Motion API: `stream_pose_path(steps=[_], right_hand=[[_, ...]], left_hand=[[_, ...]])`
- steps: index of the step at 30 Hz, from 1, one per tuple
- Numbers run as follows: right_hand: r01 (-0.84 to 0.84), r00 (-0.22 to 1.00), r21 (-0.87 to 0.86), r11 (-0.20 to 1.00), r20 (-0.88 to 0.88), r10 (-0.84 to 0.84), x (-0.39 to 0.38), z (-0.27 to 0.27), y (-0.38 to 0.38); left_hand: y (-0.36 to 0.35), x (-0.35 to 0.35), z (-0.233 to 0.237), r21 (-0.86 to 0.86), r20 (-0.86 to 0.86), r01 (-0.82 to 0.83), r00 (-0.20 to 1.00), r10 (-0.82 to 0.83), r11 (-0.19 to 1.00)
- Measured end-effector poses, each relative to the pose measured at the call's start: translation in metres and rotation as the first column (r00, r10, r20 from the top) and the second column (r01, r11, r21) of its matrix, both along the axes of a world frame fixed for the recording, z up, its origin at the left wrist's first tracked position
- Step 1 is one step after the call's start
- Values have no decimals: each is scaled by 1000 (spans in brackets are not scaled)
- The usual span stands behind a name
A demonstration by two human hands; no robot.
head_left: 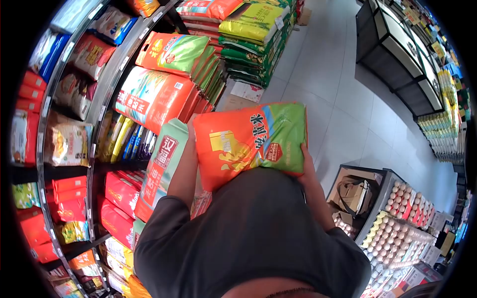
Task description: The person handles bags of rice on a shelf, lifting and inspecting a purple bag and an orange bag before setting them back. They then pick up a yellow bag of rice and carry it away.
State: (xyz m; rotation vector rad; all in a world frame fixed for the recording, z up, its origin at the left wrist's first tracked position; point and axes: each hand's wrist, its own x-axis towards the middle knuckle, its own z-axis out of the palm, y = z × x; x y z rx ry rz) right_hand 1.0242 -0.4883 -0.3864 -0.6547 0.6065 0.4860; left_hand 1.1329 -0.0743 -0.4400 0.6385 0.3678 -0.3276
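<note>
A large orange and green bag of rice [228, 149] lies across the front of my body, its printed face turned up. My left hand [192, 130] grips its left end, the fingers mostly hidden behind the bag. At the right end, my right hand [307, 161] is closed round the green side, with the thumb in sight and the other fingers hidden underneath. Beyond my left hand is a stack of rice bags, with an orange and green bag [171, 53] on top and a red and white bag [154, 97] nearer. A pale green and red bag [161, 169] stands beside my left forearm.
Shelves [94, 134] of packaged goods run along the left. Green bags [256, 35] are piled ahead. Tiled floor [318, 64] stretches forward. To the right stand egg trays [397, 233], a carton [354, 191] and a black-framed display stand [397, 54].
</note>
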Motion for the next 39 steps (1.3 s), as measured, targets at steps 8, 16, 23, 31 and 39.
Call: stream_pose_path(steps=[8,16,23,31,39], right_hand=[[0,1000,-40,999,-8,0,108,-12,-10],[-212,976,-86,973,33,216,259,-13,1],[-508,859,-98,856,8,511,368,-16,39],[-756,654,-46,653,-12,756,462,-27,131],[-720,691,-16,693,68,720,531,-34,256]], left_hand=[[1,96,-23,-64,57,-124,990,128,990],[23,154,-21,-28,71,-301,951,302,953],[42,118,-26,-4,37,-576,817,575,818],[75,99,-23,52,-5,-754,656,755,655],[199,189,-11,124,9,-730,678,735,672]])
